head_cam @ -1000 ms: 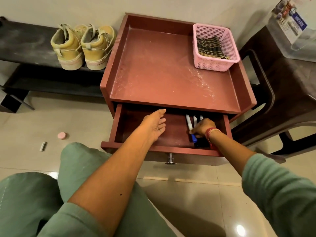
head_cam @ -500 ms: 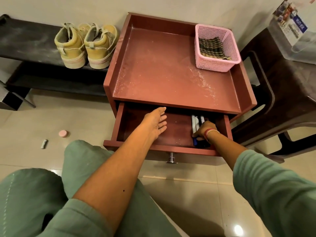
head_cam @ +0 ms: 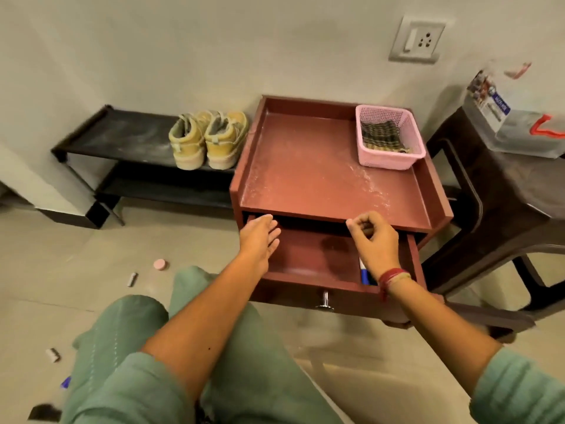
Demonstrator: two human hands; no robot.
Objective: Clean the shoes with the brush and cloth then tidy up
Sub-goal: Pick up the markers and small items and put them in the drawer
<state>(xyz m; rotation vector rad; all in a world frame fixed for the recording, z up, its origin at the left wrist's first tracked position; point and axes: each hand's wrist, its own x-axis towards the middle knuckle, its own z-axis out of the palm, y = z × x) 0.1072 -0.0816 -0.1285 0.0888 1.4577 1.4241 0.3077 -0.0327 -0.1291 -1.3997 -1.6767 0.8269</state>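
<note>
**A:** What's hard to make out?

**B:** The right wrist hides most of what lies in the drawer [head_cam: 308,258]. Only one blue-capped pen [head_cam: 363,273] peeks out. The dark stool [head_cam: 489,194] is cut off at the frame's right edge, and the bag [head_cam: 519,130] on it is blurred.

**A:** Counts?

**B:** Two shoes [head_cam: 214,142], side by side on the black rack [head_cam: 122,137], just left of the bench [head_cam: 305,172]. One cloth [head_cam: 380,137] lies in one pink basket [head_cam: 391,160] at the bench's back right corner. The one drawer is pulled out, with one knob [head_cam: 325,299].

**A:** The grips?

**B:** The left grip [head_cam: 260,238] is loosely spread over the drawer's back left corner. The right grip [head_cam: 374,240] has its fingers curled to the thumb, with nothing showing between them.

**A:** What changed?

**B:** A second ago the right grip was down on the pens, and now it is raised to the bench's front edge. The shoes and basket have stayed put.
</note>
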